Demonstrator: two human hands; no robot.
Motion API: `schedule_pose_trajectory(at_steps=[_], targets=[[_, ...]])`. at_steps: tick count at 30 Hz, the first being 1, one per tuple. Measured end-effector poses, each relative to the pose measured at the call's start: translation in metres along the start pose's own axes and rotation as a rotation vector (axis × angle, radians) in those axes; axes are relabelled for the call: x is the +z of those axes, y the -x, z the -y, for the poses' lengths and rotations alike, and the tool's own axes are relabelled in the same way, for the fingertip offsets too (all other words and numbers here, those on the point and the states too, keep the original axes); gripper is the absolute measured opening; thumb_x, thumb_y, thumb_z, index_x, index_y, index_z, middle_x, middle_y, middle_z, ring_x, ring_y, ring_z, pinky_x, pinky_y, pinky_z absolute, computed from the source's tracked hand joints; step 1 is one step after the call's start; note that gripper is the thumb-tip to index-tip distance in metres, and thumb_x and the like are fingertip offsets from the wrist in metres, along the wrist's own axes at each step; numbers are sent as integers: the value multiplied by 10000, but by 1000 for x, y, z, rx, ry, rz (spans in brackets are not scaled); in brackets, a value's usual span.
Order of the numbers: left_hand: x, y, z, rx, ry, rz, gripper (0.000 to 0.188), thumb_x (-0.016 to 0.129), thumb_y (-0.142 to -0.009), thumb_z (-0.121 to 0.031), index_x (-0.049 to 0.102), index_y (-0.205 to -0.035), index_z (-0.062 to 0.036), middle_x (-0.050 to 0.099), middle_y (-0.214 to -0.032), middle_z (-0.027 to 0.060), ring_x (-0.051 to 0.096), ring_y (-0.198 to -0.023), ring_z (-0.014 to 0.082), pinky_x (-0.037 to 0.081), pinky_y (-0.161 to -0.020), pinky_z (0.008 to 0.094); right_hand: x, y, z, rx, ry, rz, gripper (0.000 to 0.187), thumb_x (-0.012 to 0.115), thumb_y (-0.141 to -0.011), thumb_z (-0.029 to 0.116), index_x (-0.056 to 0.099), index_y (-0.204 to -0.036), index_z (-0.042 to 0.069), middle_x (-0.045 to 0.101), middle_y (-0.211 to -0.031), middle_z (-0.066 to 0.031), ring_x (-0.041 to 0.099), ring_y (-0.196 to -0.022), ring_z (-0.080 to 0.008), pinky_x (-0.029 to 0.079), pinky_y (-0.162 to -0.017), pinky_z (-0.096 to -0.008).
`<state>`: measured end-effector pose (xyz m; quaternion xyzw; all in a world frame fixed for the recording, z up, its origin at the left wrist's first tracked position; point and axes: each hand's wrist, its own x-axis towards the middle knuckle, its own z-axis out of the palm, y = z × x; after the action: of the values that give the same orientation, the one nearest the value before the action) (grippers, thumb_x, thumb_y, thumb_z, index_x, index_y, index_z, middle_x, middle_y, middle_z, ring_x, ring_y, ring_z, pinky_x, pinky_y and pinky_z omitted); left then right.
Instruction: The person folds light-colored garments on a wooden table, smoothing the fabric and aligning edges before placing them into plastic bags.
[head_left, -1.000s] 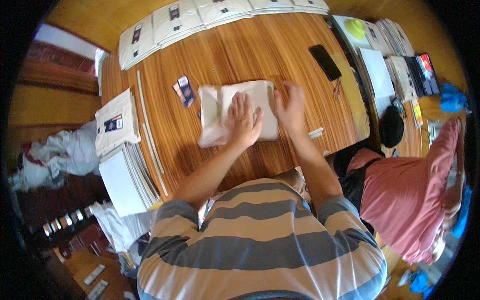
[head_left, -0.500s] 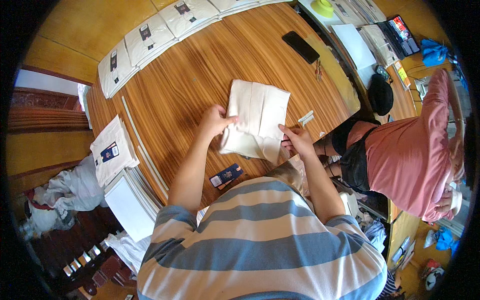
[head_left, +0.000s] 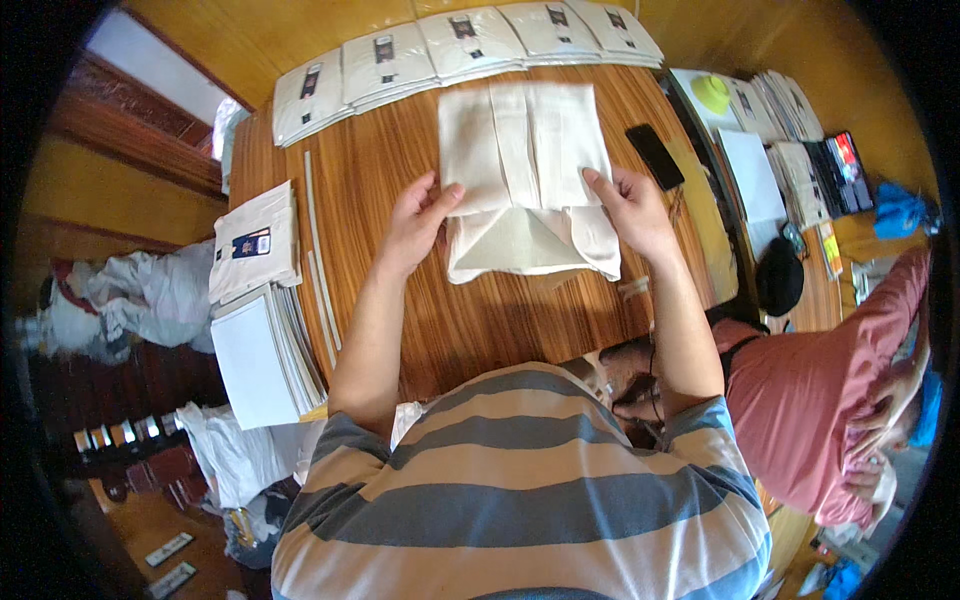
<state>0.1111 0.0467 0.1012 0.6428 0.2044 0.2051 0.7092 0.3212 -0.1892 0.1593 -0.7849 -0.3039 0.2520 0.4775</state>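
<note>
A folded cream cloth garment is held in front of me over the wooden table, with a vertical placket or pleat down its middle. Its lower part hangs or lies bent, with a triangular fold of fabric showing below my hands. My left hand grips the left edge, thumb on top of the cloth. On the opposite edge, my right hand pinches the fabric the same way, its thumb on the front. The fingers beneath the cloth are partly hidden.
Bagged, tagged folded garments line the table's far edge. At left are a tagged cream garment, stacked white sheets and thin white strips. A black phone lies right. A person in pink is at right.
The garment has moved farther forward and is squared up between both hands. My right hand has risen to its right edge. The view has shifted, and the dark blue tag near me no longer shows.
</note>
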Motion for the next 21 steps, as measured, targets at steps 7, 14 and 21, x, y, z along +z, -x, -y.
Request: schedule_pose_trajectory(at_steps=[7, 14, 21], targets=[[-14, 56, 56, -369, -175, -122, 479, 596, -1092, -375, 535, -1387, -2, 723, -1046, 128, 707, -761, 167, 577, -539, 287, 64, 6, -55, -129, 85, -86, 310, 704, -1032, 258, 702, -963, -44, 695, -748, -155, 651, -670, -199, 507, -606, -373], [8, 145, 132, -495, -277, -63, 402, 581, -1097, -312, 475, -1288, 25, 711, -1018, 188, 733, -790, 202, 552, -456, 301, 111, 59, -169, -8, 336, 71, 357, 684, -1016, 337, 675, -1047, -19, 712, -870, -281, 677, -807, -521, 555, -739, -546], [19, 138, 63, -479, -1232, 83, 559, 607, -1008, -546, 645, -1071, 9, 732, -937, 275, 738, -864, 433, 579, -768, 546, 87, 91, -150, -184, 340, -9, 377, 764, -950, 379, 719, -1043, 16, 744, -856, -186, 743, -797, -377, 579, -729, -468]])
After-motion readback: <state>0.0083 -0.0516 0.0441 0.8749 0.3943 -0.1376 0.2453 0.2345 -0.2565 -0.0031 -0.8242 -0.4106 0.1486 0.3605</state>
